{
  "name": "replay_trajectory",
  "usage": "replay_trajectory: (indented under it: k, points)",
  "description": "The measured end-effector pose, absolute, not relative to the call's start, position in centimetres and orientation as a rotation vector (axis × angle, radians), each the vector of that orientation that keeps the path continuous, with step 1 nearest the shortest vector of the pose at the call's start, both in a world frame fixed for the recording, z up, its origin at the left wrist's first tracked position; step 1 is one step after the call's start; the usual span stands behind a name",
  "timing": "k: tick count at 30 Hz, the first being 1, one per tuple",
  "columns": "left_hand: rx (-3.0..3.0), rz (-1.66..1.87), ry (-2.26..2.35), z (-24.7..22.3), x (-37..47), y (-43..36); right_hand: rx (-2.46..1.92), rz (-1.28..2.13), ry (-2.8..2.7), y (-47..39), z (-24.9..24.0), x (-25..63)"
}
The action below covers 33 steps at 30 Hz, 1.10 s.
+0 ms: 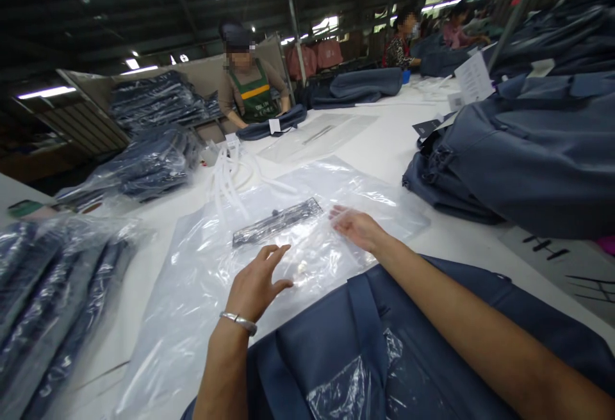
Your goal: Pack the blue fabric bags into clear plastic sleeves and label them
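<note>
A large clear plastic bag (pixel 192 285) lies spread on the white table, with a dark printed label strip (pixel 278 220) across it. Over the plastic is my left hand (pixel 257 282), thumb and fingers apart, a metal bangle on its wrist. To its right, my right hand (pixel 355 226) is at the bag with a film of clear plastic over its fingertips; whether it pinches the film is hard to make out. Closest to me, under my forearms, lies a navy blue bag (pixel 317 343) with straps and a piece of clear plastic on it.
Navy bags (pixel 538 151) with paper tags are piled at right. Plastic-wrapped navy bags lie at left (pixel 52 298) and behind (pixel 158 157). White strips (pixel 230 180) rest beyond the clear bag. Across the table a co-worker (pixel 254 84) handles a navy bag (pixel 273 124).
</note>
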<state>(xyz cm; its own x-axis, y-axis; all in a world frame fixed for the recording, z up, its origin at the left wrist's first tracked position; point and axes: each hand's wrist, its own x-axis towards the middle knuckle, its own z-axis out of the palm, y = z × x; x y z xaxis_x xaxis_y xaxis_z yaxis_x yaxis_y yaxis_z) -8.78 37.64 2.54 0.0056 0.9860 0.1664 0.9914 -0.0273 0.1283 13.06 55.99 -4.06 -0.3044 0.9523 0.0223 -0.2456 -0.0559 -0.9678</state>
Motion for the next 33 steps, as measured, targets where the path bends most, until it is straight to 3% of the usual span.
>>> replay_trajectory:
  k: [3,7,10,14,17,21,27,33]
  points:
    - [-2.121,-0.333,-2.194,1.7,-7.9,38.0,-0.826,1.581,-1.577,52.9,-3.3,11.6]
    - [-1.959,-0.582,-2.141,1.9,-5.9,38.2,-0.573,1.046,-2.420,50.2,-2.3,11.1]
    - [-1.854,-0.730,-1.990,3.8,-3.4,37.4,-0.657,0.836,-2.683,49.6,-2.9,11.0]
    - [-2.183,-0.946,-1.810,6.1,1.4,35.8,-0.727,0.950,-2.532,49.9,-3.8,10.6]
    - [-2.527,-0.840,-2.131,5.2,3.6,36.2,-0.778,1.034,-2.335,50.5,-3.1,10.5]
    - [-2.338,-0.646,-2.563,1.5,2.8,38.9,-0.750,1.082,-2.174,51.0,-1.6,10.6]
    - [-2.053,-0.784,-2.776,-2.4,0.1,42.3,-0.394,0.810,-2.116,51.0,-1.7,10.5]
    - [-1.576,-0.959,-2.818,-1.8,-9.6,38.7,-1.067,0.806,-1.809,55.5,-4.5,12.3]
